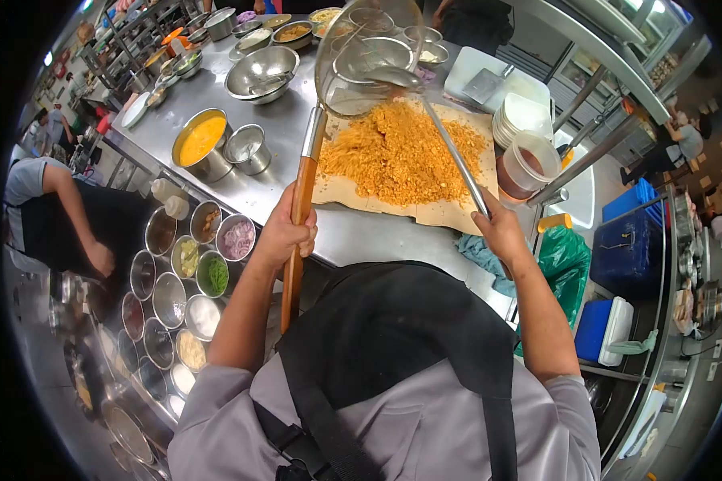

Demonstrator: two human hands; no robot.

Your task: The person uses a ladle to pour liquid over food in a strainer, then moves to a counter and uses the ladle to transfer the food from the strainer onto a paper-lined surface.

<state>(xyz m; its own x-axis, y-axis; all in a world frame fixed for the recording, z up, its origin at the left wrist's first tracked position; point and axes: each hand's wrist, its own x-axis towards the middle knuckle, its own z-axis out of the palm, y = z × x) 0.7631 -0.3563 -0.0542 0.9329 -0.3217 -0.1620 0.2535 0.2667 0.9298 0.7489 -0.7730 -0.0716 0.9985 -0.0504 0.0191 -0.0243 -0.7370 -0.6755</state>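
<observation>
step: spreading fried crumbs – left hand [285,232] gripping strainer handle [298,232], right hand [501,231] gripping ladle [449,144] | crumbs [405,152] lying on paper [433,210], far tabletop [297,136] | next: likely needing even ladle strokes – keeping crumbs on paper

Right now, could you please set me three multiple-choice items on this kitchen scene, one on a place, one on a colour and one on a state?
1. Where does the fried crumb pile lie?
A. on brown paper on the steel table
B. in a steel bowl
C. on the floor

2. What colour is the liquid in the steel pot?
A. green
B. yellow-orange
C. white

3. How does the left hand stand?
A. open and flat
B. closed around the wooden handle of the wire strainer
C. resting in a bowl

Answers: 1 A, brown paper shows beneath the pile; 2 B, the pot's surface is yellow-orange; 3 B, fingers wrap the handle, while the right hand grips the ladle.
</observation>
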